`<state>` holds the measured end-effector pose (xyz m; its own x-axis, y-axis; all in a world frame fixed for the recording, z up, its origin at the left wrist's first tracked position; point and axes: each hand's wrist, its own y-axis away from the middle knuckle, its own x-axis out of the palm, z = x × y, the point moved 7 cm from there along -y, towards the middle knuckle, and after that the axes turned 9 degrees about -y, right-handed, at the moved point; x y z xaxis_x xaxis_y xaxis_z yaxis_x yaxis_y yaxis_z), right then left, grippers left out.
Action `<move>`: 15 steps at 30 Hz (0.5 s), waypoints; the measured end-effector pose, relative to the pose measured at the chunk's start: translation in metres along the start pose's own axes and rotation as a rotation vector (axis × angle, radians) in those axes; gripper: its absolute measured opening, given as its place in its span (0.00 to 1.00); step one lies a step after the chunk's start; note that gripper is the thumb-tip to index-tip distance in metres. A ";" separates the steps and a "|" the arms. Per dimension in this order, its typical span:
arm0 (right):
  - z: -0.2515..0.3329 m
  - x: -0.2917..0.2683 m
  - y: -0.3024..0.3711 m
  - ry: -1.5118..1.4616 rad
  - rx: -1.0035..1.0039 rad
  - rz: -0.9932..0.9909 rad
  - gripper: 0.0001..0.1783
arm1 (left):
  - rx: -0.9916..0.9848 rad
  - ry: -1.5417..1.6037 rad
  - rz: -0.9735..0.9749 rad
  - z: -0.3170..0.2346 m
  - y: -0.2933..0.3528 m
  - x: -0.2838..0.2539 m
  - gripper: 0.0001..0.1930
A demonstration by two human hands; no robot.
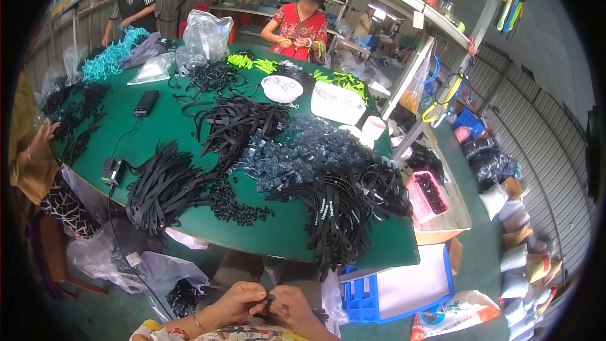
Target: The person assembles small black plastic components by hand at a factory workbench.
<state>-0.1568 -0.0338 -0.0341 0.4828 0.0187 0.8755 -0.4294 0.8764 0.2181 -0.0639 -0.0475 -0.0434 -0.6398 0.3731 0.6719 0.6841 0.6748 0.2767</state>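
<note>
Close to my lap, below the table's front edge, my left hand (238,302) and my right hand (289,308) meet. Both are closed, fingers pinched around a small black piece (270,298) that is mostly hidden; its kind I cannot make out. On the green table (290,245) ahead lie black straps with pale lettering (338,218), drooping over the front edge. Left of them is a scatter of small black parts (237,205), then a heap of plain black straps (163,188). Clear plastic pieces (303,151) are piled behind.
A co-worker in red (302,28) handles something small across the table; others stand at the left. White tubs (338,104), a black power bank (146,103) and a cabled black box (113,170) sit on it. A blue crate (398,290) and a pink tray (428,196) are at right.
</note>
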 end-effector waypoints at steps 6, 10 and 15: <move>0.050 0.050 -0.002 1.414 -0.725 0.164 0.13 | -0.033 -0.321 -0.047 -0.017 -0.004 -0.003 0.11; 0.053 0.046 -0.001 1.334 -0.652 0.126 0.14 | -0.019 -0.245 -0.008 -0.019 -0.001 0.002 0.11; 0.051 0.029 -0.003 1.210 -0.531 0.062 0.12 | -0.006 -0.358 0.025 -0.019 -0.001 -0.001 0.12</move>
<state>-0.1805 -0.0607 0.0124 0.9643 0.2373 -0.1178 -0.2598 0.9341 -0.2448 -0.0571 -0.0606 -0.0317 -0.7043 0.5894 0.3958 0.7025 0.6592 0.2683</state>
